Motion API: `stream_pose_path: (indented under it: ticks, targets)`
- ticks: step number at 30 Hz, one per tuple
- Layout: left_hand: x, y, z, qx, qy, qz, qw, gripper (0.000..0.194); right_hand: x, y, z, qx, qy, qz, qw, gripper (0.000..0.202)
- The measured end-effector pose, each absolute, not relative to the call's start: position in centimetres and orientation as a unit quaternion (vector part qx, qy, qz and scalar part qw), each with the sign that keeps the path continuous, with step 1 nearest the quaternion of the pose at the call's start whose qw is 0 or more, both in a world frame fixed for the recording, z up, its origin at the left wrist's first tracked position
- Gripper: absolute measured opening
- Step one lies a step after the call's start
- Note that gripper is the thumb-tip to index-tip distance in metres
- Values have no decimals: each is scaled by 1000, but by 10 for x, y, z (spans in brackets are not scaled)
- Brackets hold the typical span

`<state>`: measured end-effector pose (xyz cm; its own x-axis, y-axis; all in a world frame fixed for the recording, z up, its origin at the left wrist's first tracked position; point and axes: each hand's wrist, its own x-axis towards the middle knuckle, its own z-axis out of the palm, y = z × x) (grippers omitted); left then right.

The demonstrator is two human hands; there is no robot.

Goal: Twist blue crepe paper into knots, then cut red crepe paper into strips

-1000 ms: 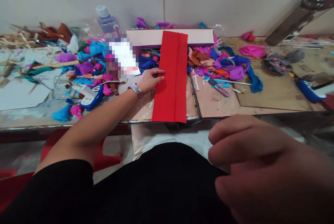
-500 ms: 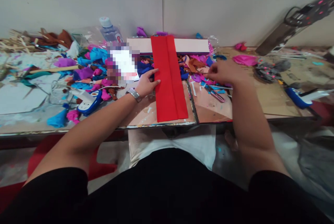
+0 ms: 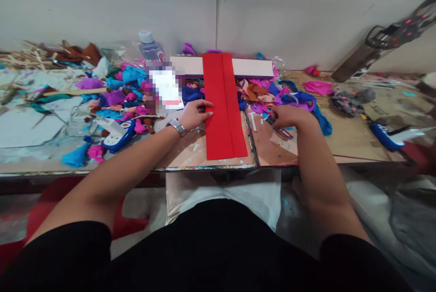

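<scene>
A long folded strip of red paper [image 3: 223,115] lies upright in front of me, its far end over a pale flat box [image 3: 254,68]. My left hand [image 3: 195,115] rests at the paper's left edge, thumb and forefinger stretched onto it and apart. To the right, my right hand [image 3: 284,116] is bent down with its fingers closed around the blade end of a pair of scissors [image 3: 285,135] with pinkish handles. The fingertips partly cover the blades. White paper slivers lie beside the scissors.
Crumpled coloured paper [image 3: 114,97] litters the left and back. A lit phone [image 3: 166,86], a water bottle [image 3: 151,50] and a blue-and-white power strip [image 3: 119,135] stand left. On the right are a dark tube [image 3: 354,56], grey dotted fabric [image 3: 347,101] and another blue device [image 3: 386,137].
My right hand has moved down from the coloured scraps onto the scissors, uncovering blue and purple paper behind it. My left hand stays at the red paper. The view has shifted slightly.
</scene>
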<state>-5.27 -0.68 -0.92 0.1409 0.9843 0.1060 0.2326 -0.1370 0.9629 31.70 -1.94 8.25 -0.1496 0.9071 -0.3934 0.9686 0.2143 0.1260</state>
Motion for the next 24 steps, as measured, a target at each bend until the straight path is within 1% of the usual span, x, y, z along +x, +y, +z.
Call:
stream_pose_path:
  ticks: [2, 4, 6, 9, 10, 11, 13, 15, 17, 19, 21, 22, 23, 24]
  targets:
    - [-53, -5, -9, 600, 503, 442, 438, 39, 318, -21, 82, 604, 773, -111, 158, 25]
    - [-54, -5, -8, 596, 503, 447, 438, 43, 318, -22, 83, 575, 796, -175, 78, 25]
    - [-55, -5, -8, 608, 485, 446, 443, 55, 316, -22, 81, 531, 809, -251, -36, 29]
    - [-56, -6, -9, 628, 449, 424, 474, 81, 308, -17, 72, 474, 785, -350, -195, 40]
    - [-55, -6, -10, 626, 449, 417, 482, 84, 304, -14, 68, 465, 769, -372, -230, 40]
    - [-55, -6, -11, 620, 456, 413, 487, 82, 301, -12, 63, 462, 759, -381, -255, 37]
    - [-54, -6, -12, 607, 475, 413, 485, 70, 294, -7, 53, 463, 758, -365, -278, 31]
    - [-53, -7, -12, 601, 486, 418, 478, 61, 289, -2, 44, 474, 770, -315, -287, 26]
    - [-53, -9, -10, 605, 480, 415, 480, 65, 285, 1, 36, 484, 784, -257, -291, 22]
    - [-52, -11, -7, 619, 466, 407, 484, 78, 281, 2, 30, 488, 791, -221, -296, 20]
    - [-51, -13, -4, 636, 447, 396, 489, 92, 276, 1, 23, 496, 773, -239, -316, 23]
    - [-50, -14, -3, 641, 439, 391, 492, 95, 273, 0, 20, 501, 754, -266, -331, 27]
    - [-50, -14, -3, 646, 435, 386, 495, 95, 271, -1, 18, 504, 734, -295, -346, 31]
    - [-50, -14, -2, 649, 434, 382, 495, 90, 268, -2, 16, 505, 716, -319, -360, 35]
